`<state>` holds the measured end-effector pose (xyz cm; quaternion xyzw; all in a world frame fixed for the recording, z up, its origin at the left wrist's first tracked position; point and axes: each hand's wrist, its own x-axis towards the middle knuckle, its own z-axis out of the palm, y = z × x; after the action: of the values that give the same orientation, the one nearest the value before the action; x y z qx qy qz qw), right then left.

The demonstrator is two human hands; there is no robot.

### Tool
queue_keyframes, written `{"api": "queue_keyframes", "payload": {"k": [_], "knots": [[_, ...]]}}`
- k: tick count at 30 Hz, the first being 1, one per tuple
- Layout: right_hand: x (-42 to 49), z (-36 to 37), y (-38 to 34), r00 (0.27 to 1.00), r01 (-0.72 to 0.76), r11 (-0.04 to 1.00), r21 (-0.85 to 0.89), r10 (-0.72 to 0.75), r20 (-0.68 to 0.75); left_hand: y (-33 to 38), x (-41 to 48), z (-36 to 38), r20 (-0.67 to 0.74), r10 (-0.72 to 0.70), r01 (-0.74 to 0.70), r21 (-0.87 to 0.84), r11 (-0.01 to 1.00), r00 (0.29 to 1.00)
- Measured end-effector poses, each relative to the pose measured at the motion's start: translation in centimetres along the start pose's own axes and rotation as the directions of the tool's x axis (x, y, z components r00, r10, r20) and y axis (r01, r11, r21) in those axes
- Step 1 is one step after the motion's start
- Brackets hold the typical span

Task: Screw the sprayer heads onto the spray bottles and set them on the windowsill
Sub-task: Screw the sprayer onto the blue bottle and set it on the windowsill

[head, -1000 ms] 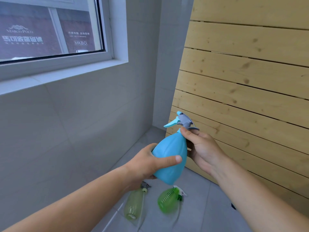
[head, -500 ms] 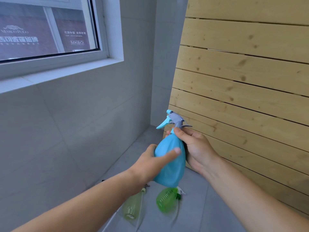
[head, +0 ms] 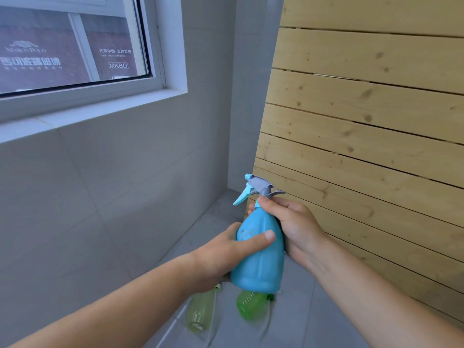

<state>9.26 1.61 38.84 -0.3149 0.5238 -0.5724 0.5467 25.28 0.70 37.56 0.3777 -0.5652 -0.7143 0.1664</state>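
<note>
- The blue spray bottle is held upright at lower centre of the frame, clear of the floor, by two grips.
- The left hand is wrapped around the bottle's belly, thumb pressed across the front — a closed grip on the body.
- The right hand is closed on the neck, thumb and fingers pinching at the collar just under the grey-and-blue sprayer head.
- The head is seated on the neck and stands straight; whether its thread is fully tightened cannot be told, so the screwing is judged to be at or near its end.
- On the floor below the bottle, a bright green bottle and a pale green bottle are lying on their sides; both are blurred, and whether their heads are screwed tight cannot be told.
- The windowsill at upper left carries nothing in the part seen — no bottle has been set there yet, so all placing is left.
</note>
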Motion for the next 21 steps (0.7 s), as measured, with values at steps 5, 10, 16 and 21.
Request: {"api": "queue_keyframes", "payload": {"k": [5,10,16,21], "knots": [[0.0,-0.4,-0.4,1.000,0.011,0.998,0.069,-0.012,0.022,-0.2,0.1,-1.8,0.117,-0.049,0.068,-0.163,0.984,0.992],[-0.1,-0.1,0.0,1.000,0.012,1.000,-0.005,-0.012,-0.013,-0.4,0.3,-0.9,-0.031,0.027,-0.023,0.106,0.994,0.999],[-0.3,-0.4,-0.7,0.996,0.023,0.993,0.115,-0.032,0.077,-0.7,0.6,-2.4,0.097,-0.008,0.024,-0.162,0.987,0.995],[-0.7,0.4,0.1,0.998,0.054,0.998,-0.009,-0.054,0.012,-0.4,0.5,-0.3,-0.064,0.078,-0.068,0.155,0.986,0.995]]}}
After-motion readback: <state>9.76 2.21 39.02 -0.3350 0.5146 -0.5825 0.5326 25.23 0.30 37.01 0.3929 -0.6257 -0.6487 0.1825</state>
